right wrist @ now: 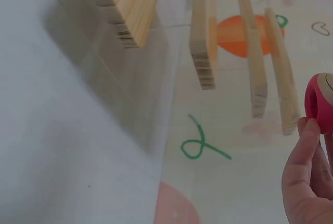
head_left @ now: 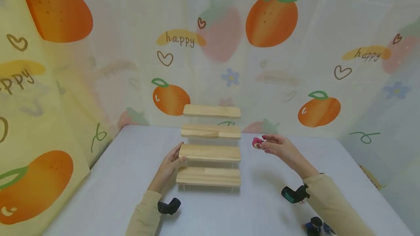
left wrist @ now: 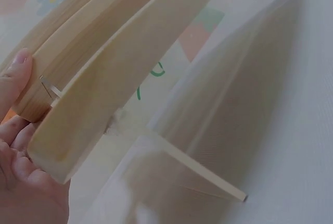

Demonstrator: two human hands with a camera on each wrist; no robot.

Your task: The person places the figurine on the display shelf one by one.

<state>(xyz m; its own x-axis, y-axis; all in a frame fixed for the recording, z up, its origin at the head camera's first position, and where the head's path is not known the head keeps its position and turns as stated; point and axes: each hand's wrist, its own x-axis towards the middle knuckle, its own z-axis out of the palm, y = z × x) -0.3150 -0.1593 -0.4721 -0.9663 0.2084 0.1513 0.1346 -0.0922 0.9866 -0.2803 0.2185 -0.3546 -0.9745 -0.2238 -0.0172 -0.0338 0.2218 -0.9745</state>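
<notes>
The left hand point(head_left: 168, 162) holds the left end of a board point(head_left: 210, 153), the second one up on the shelf point(head_left: 207, 177). In the left wrist view, its thumb is on top and its other fingers are down below. The shelf has four wood boards that go up like steps, with thin, clear legs. It stands on the white counter point(head_left: 108, 192).

The right hand point(head_left: 288, 152) pinches a small pink toy point(head_left: 257, 143) with a pale face. The toy is up in the air, to the right of the shelf and not touching it. The right wrist view shows a dark hole in the toy's side.

Both sleeves point(head_left: 334, 203) are tan. Near the right sleeve, a dark blue and black thing point(head_left: 314, 225) is on the counter, partly hidden. Behind it all is a cloth point(head_left: 210, 79) with oranges, strawberries, hearts and the word "happy".
</notes>
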